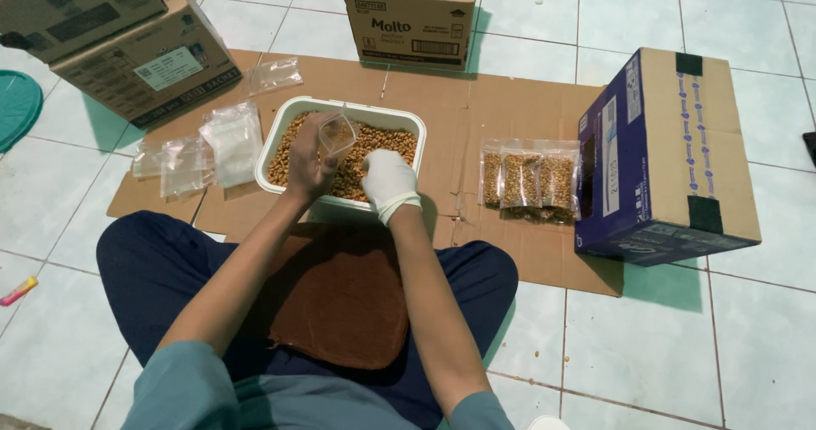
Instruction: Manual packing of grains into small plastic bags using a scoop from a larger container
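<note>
Gripping a small clear bag (337, 132) open, the left hand (308, 165) holds it over the tub (280, 128); the gloved right hand (387, 179) (fist closed) scoops peanuts (387, 143), apparently mid-fill, tipping next.

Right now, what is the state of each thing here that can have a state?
White plastic tub: open, filled with brown nuts.
Small clear bag: open, held by left hand.
Right hand: gloved, in the nuts.
Three clear packets: filled.
Clear empty bags: flat, piled.
Blue cardboard box: on its side.
</note>
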